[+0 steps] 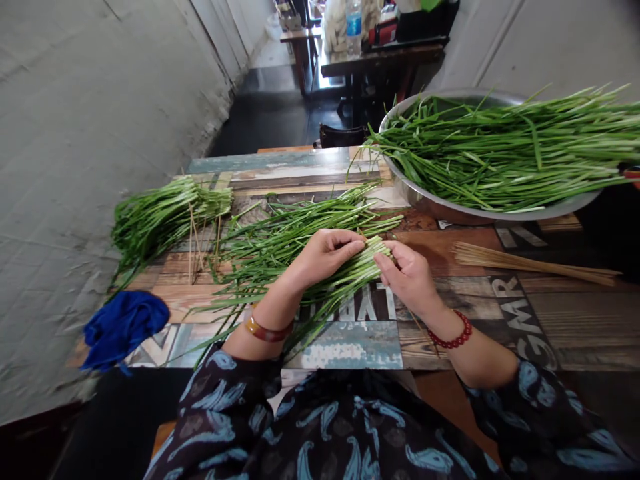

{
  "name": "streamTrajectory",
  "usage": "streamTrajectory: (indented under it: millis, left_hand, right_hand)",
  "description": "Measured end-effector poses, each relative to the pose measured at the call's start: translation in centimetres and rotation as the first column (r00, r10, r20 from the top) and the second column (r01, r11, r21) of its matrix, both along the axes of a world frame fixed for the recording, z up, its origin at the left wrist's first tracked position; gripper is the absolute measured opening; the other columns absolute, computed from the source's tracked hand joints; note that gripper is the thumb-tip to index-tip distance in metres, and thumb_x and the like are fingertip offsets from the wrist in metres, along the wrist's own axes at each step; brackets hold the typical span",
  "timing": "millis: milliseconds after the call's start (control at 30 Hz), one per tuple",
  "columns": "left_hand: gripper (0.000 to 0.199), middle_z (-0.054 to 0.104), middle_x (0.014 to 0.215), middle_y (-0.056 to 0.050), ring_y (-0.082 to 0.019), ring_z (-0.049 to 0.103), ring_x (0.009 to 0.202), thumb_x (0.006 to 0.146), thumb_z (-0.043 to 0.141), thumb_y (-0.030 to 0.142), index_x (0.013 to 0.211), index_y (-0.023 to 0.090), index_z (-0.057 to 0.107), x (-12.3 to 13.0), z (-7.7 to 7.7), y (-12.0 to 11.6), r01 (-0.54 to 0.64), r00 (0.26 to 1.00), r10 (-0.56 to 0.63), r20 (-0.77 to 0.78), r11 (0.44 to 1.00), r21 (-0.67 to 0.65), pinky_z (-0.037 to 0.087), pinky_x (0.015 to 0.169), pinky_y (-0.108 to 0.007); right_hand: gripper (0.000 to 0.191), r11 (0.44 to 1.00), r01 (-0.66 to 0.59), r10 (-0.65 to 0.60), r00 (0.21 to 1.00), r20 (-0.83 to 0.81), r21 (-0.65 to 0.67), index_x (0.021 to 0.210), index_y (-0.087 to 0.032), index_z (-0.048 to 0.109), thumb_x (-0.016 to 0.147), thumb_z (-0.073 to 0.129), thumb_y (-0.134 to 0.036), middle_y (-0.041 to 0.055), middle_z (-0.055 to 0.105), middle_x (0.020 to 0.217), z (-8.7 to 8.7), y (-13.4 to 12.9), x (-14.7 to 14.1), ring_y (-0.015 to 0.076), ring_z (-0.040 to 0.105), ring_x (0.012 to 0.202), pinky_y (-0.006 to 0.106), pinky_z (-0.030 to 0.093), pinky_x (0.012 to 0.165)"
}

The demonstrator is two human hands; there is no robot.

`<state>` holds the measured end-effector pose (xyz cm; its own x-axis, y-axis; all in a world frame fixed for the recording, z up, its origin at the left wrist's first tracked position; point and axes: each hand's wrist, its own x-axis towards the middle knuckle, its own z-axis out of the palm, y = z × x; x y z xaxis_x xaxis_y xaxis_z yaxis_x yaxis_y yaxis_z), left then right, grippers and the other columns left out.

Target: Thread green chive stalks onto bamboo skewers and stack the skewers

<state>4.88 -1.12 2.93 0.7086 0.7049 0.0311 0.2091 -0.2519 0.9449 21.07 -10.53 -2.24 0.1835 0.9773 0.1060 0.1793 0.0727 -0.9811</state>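
Observation:
Above the middle of the table, my left hand is closed on a bunch of garlic chives, with thumb and finger near the pale cut ends. My right hand pinches the same ends from the other side. A thin bamboo skewer sticks out below my right palm; its upper part is hidden. The bunch's green leaves trail down to the left under my left forearm. Just beyond my hands lies a loose heap of chives. Stacked chive bunches with skewers through them rest at the far left.
A large metal basin heaped with chives stands at the back right. Several bare skewers lie on the right of the table. A blue cloth is at the left edge, near the wall. Another table holds a water bottle.

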Motion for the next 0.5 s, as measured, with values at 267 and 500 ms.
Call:
streamTrajectory:
  millis: [267, 500]
  left_hand:
    - [0.026, 0.057, 0.066, -0.001, -0.01, 0.046, 0.063, 0.08, 0.061, 0.036, 0.07, 0.012, 0.066, 0.07, -0.14, 0.16, -0.215, 0.976, 0.215, 0.039, 0.977, 0.0, 0.035, 0.058, -0.021]
    - [0.027, 0.048, 0.061, 0.002, -0.009, 0.039, 0.058, 0.08, 0.061, 0.034, 0.063, 0.013, 0.058, 0.26, -0.82, 0.23, -0.233, 0.971, 0.231, 0.065, 0.972, 0.016, 0.031, 0.055, -0.021]
  right_hand:
    - [0.028, 0.997, -0.066, 0.063, 0.994, -0.092, -0.031, 0.094, -0.015, 0.063, 0.088, 0.059, -0.042, -0.0067, 0.049, 0.054, 0.21, 0.03, -0.04, 0.0064, 0.04, 0.043, 0.019, 0.033, 0.043]
    - [0.022, 0.997, -0.01, 0.004, 0.996, 0.087, 0.072, 0.083, -0.015, 0.064, 0.088, 0.058, -0.036, -0.005, 0.05, 0.052, 0.09, 0.34, -0.12, 0.0073, 0.042, 0.046, 0.02, 0.033, 0.045]
